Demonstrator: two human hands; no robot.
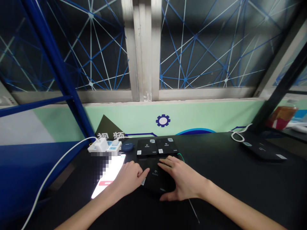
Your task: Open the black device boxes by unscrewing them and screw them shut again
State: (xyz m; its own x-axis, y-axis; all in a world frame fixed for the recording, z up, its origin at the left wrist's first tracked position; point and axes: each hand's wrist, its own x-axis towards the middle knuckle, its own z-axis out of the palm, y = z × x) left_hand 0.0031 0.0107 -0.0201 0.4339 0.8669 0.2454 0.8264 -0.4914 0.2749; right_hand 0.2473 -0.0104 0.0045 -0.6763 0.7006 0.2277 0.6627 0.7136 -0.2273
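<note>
A flat black box [155,180] with a white logo and a small white label lies on the black table between my hands. My right hand [183,179] grips its right side, fingers over the far corner and thumb at the near edge. At its left edge is my left hand [130,177], fingers curled and thumb reaching onto the top; the undersides of these fingers are hidden. Just beyond, two similar black boxes, a left one [145,148] and a right one [167,147], lie side by side. A thin metal rod [194,211] sticks out below my right wrist.
A phone [115,169] with a bright screen lies left of my left hand. Behind it are a dark blue rounded case [127,147] and a white power strip [111,147] with a cable. Another black box [262,150] lies far right, near a white cable [237,136].
</note>
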